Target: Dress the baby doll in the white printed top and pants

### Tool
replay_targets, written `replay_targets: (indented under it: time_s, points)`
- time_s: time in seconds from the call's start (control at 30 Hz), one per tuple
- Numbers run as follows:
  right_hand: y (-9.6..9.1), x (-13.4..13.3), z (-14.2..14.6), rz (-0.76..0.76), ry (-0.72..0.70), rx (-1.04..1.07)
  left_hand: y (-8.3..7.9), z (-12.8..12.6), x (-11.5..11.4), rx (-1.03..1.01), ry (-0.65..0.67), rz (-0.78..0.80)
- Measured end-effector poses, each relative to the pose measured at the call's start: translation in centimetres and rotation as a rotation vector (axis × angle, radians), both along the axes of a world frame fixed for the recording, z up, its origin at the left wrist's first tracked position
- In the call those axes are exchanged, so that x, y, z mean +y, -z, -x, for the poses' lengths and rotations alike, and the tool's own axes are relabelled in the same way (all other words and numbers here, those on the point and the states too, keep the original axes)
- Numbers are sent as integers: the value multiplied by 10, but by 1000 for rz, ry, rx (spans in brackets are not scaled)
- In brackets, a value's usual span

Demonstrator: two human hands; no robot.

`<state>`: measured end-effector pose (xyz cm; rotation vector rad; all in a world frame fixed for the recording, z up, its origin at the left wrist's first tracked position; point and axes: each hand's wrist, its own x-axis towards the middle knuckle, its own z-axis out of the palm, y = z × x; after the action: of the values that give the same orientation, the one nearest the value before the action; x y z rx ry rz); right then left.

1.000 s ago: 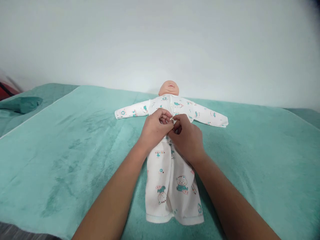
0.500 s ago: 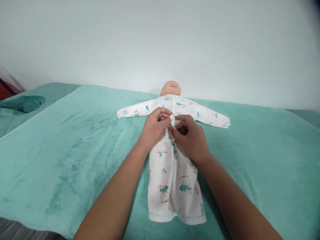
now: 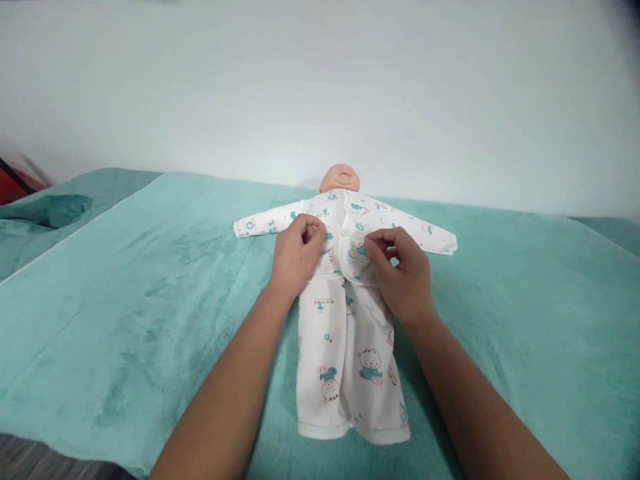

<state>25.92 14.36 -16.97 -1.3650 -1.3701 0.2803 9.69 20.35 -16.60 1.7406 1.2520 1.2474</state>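
A doll (image 3: 341, 179) lies on its back, dressed in a white baby shirt (image 3: 334, 199) printed with teal and pink animals and in matching trousers (image 3: 323, 353). My left hand (image 3: 300, 250) has its fingers curled in a pinch at the left side of the shirt front. On the other side my right hand (image 3: 403, 267) pinches the shirt's right front between thumb and index finger. Between the hands, a pale round button (image 3: 345, 233) shows on the overlapping front edge. Below it the edge curves away over the trouser waist. My fingers hide parts of the shirt's sides.
The doll rests on a teal plush cover (image 3: 150, 320) with slight creases. A white wall (image 3: 320, 87) rises right behind its head. At the far left are a bunched teal cloth (image 3: 50, 210) and a red object (image 3: 17, 183). Dark floor (image 3: 45, 460) shows at the lower left.
My hands have let go of the button area and moved apart, left hand to the left and right hand to the right. The button and shirt front now lie flat and uncovered.
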Motion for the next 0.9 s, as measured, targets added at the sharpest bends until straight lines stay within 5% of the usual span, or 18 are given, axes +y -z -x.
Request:
replay_targets:
  time_s: [0.13, 0.27, 0.43, 0.6, 0.8, 0.9]
  points:
    - [11, 12, -13, 95, 163, 25, 6, 4, 7, 275, -199, 41]
    - [22, 19, -28, 305, 198, -35, 10, 9, 12, 417, -220, 153]
    - [23, 20, -35, 300, 199, -65, 7, 12, 14, 299, -198, 77]
    - [22, 16, -55, 433, 197, -94, 0, 21, 15, 66, -223, 174]
    - [29, 17, -73, 554, 106, -214, 7, 28, 24, 295, -229, 188]
    - [34, 25, -89, 455, 294, -233, 15, 31, 32, 360, -352, 81]
